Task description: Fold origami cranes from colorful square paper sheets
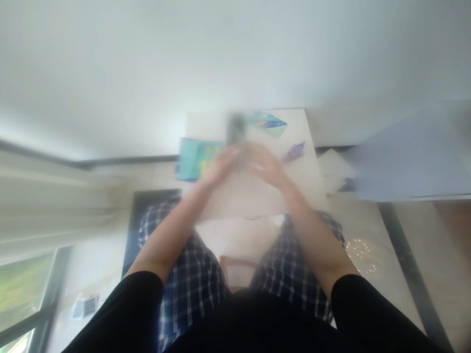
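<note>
Across the middle of the frame sits the white, flat-topped table [228, 201], with two bare arms reaching over it from the bottom. On its left side, next largest, lies a teal rectangular sheet or booklet with a yellow-green patch [189, 159], its right end behind the fingers. And here are the hands, left [221, 162] and right [263, 162], close together at centre frame, fingers curved inward! Motion blur spoils it: whether either grip is narrow or loose, I cannot tell. Toward the table's upper right, a pale teal-and-blue pointed piece, seemingly folded paper [270, 123], lies flat. Between the hands comes the main attraction, a dark grey-green upright smear of a thing [236, 128], poking past the fingertips toward the top; what it is, the blur hides. Smallest, right of the right hand, a purple pointed piece [294, 151]. Progress? Both pointed pieces look shaped and set aside; the dark thing seems mid-handling, and how much remains on it can't be read.
</note>
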The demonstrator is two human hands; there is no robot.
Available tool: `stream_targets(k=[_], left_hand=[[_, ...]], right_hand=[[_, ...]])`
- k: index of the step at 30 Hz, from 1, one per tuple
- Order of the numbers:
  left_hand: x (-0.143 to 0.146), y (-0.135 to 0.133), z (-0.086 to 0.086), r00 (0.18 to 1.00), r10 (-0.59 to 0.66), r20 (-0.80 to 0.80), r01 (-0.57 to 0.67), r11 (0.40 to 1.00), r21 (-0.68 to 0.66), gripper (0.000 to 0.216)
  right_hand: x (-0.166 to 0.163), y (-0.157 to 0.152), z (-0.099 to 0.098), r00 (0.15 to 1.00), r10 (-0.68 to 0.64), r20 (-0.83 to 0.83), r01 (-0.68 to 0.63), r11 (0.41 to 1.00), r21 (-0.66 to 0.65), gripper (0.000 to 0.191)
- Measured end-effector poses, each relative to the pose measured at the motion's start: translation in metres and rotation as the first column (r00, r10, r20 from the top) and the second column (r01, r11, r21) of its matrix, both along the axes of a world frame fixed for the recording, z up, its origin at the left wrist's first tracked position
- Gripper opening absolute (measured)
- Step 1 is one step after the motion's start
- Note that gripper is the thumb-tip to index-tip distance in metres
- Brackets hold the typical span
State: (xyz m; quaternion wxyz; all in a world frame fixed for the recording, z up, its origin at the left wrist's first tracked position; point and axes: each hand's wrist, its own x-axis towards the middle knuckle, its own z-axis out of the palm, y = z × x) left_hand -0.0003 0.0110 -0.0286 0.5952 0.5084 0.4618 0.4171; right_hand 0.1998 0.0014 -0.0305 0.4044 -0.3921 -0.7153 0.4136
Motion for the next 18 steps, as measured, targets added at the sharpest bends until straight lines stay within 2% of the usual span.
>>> stream_targets(k=[6, 13, 18], left_hand=[[0.0005, -0.0026, 0.0023, 0.999, 0.033, 0.021, -0.032, 0.999, -0.043, 0.064], [0.0015, -0.0046, 0.0080, 0.999, 0.035, 0.036, -0.031, 0.995, -0.096, 0.062], [0.0000, -0.0053, 0.0110, 0.998, 0.032, 0.053, -0.025, 0.992, -0.126, 0.054]], right_hand=[[-0.0038, -0.0024, -0.0033, 0.995, 0.046, -0.083, -0.052, 0.996, -0.078, 0.072], [-0.0026, -0.0010, -0.0055, 0.997, 0.048, -0.059, -0.051, 0.997, -0.053, 0.071], [-0.0017, 0.0002, -0.0048, 0.999, 0.042, 0.005, -0.042, 0.999, -0.005, 0.082]])
